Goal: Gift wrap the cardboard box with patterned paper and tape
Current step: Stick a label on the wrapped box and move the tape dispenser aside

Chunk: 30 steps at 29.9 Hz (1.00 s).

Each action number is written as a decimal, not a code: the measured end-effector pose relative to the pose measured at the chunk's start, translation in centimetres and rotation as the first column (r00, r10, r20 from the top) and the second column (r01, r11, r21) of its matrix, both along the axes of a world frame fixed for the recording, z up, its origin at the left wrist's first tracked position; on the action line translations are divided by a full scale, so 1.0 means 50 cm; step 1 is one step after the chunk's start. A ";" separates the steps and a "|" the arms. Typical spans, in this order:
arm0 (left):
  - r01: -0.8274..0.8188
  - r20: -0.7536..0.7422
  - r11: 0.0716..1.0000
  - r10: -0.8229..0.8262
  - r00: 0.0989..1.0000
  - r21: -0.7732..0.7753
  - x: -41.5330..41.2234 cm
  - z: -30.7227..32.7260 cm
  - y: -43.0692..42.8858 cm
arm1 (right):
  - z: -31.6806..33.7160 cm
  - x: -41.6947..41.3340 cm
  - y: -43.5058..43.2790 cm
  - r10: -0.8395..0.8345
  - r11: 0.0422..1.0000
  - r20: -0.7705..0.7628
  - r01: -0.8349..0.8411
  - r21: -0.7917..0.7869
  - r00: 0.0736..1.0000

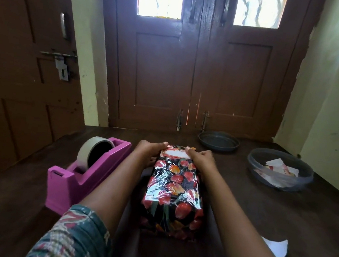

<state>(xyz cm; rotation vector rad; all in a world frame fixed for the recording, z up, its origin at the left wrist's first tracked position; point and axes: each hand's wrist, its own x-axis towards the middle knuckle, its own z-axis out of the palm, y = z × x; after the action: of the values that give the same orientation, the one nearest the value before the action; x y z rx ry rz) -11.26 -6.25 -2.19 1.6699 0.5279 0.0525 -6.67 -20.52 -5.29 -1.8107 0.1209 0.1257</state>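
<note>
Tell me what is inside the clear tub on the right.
The clear tub holds crumpled white and red paper scraps; anything beneath them is hidden.

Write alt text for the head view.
Both hands, left and right, press the far end of a floral-wrapped cardboard box on a dark wooden table. A pink tape dispenser sits left.

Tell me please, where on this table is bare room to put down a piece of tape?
Free: the dark table right of the wrapped box, nearer than the clear bowl; also the near-left corner in front of the pink tape dispenser. Crowded: the far edge, with the dark round tray, the bowl and both hands on the box's far end.
</note>
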 end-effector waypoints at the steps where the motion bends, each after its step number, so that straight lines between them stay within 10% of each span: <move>1: 0.001 -0.013 1.000 -0.001 1.000 -0.008 0.000 0.001 0.001 | -0.002 -0.001 -0.001 0.001 1.000 0.014 -0.001 0.007 1.000; 22: -0.060 0.022 0.993 0.058 0.998 0.102 -0.017 0.005 -0.003 | 0.011 -0.028 -0.007 -0.028 0.993 0.115 0.041 -0.113 0.993; 30: 0.035 0.133 0.994 -0.048 0.990 0.103 -0.063 0.009 -0.004 | 0.012 -0.086 -0.052 0.141 0.968 0.053 -0.149 0.202 0.989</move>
<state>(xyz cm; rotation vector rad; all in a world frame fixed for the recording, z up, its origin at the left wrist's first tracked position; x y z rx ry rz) -14.40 -6.47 -1.75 1.7610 0.3928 0.1634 -10.96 -23.14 -4.68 -1.6133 -0.0513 0.1997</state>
